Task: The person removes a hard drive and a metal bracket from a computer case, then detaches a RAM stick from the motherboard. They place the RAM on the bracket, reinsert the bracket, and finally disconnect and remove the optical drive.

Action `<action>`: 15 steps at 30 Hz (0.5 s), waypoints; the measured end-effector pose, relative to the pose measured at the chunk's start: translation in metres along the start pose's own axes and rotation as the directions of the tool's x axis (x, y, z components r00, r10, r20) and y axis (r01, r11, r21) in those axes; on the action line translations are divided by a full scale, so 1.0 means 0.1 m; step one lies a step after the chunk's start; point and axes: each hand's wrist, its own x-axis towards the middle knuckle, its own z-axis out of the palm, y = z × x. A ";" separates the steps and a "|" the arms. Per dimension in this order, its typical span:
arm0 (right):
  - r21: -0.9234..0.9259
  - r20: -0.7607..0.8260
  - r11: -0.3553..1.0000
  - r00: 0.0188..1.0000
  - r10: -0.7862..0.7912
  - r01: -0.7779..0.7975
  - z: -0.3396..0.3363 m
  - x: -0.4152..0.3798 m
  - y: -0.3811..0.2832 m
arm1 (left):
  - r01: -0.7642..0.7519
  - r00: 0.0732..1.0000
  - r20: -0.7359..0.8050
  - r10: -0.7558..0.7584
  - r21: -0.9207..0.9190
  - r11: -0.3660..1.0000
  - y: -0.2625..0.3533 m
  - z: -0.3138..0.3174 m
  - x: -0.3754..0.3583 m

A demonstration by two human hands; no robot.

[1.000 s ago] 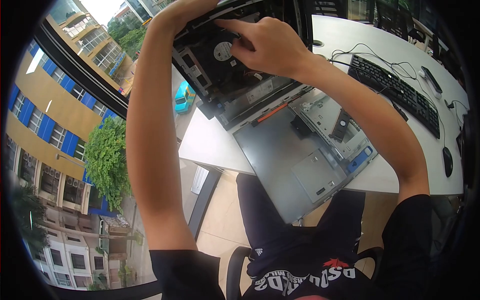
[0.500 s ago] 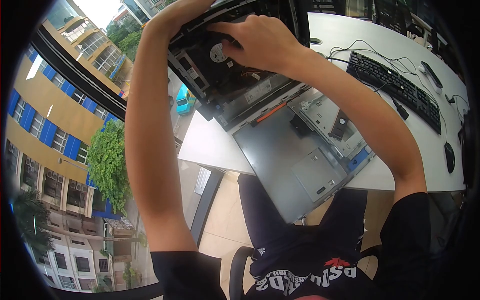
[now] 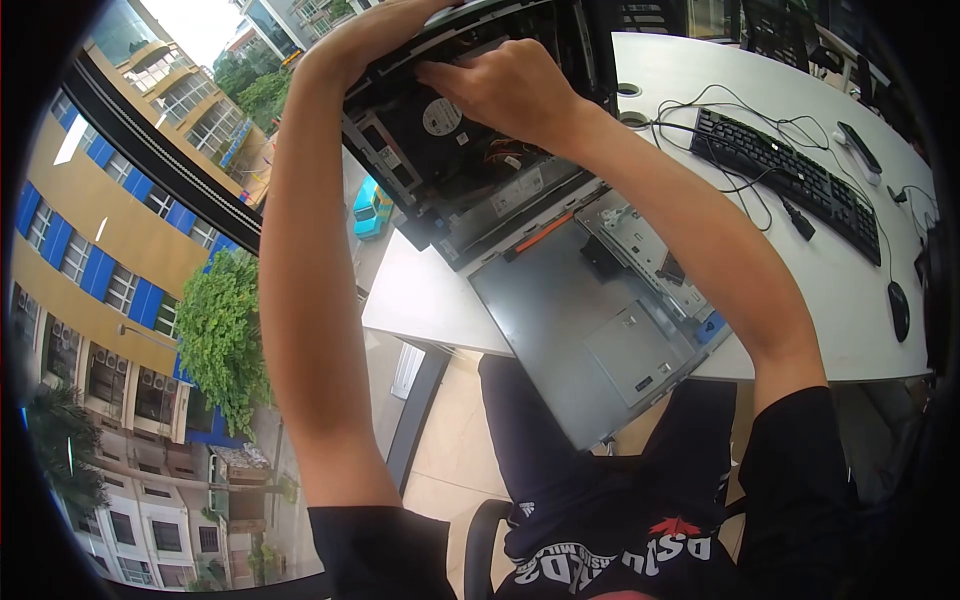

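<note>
An opened desktop computer case point(image 3: 432, 238) stands at the top of the view, its dark inside facing me. My right hand point(image 3: 512, 88) is inside the case, with most fingers curled in and the tips closed together near the upper left inner frame. What those tips hold, if anything, is hidden. Just below them is a black part with a round white label point(image 3: 441, 117). My left hand point(image 3: 395, 28) reaches along the case's upper left edge, its fingers cut off by the frame. A metal side panel point(image 3: 545, 310) lies folded down toward my lap.
On the white desk point(image 3: 650, 75) are a black keyboard point(image 3: 790, 170), tangled cables, a mouse point(image 3: 899, 314) and a dark handheld object point(image 3: 860, 148). The metal panel overhangs the desk's near edge above my legs. A window point(image 3: 150, 160) is on the left.
My right index finger was stretched out with the thumb apart; now the fingertips are drawn together. The right forearm has shifted a little left. The left hand stays at the case edge.
</note>
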 end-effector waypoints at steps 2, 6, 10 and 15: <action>0.009 -0.018 1.000 1.000 0.001 -0.001 0.00 0.02 -0.02 | 0.004 0.996 0.091 -0.003 -0.005 1.000 0.07 -0.03 -0.05; 0.018 0.011 1.000 1.000 0.012 -0.012 -0.03 -0.01 -0.02 | 0.087 0.983 0.169 -0.070 -0.095 0.992 0.16 -0.03 -0.10; 0.021 0.002 0.999 1.000 0.023 -0.023 -0.03 -0.02 -0.01 | 0.010 0.988 0.157 0.008 -0.119 0.993 0.31 -0.05 -0.30; 0.039 0.009 0.995 0.996 0.087 -0.088 -0.04 -0.02 -0.08 | 0.037 0.993 0.112 -0.029 -0.069 0.997 0.37 -0.06 -0.35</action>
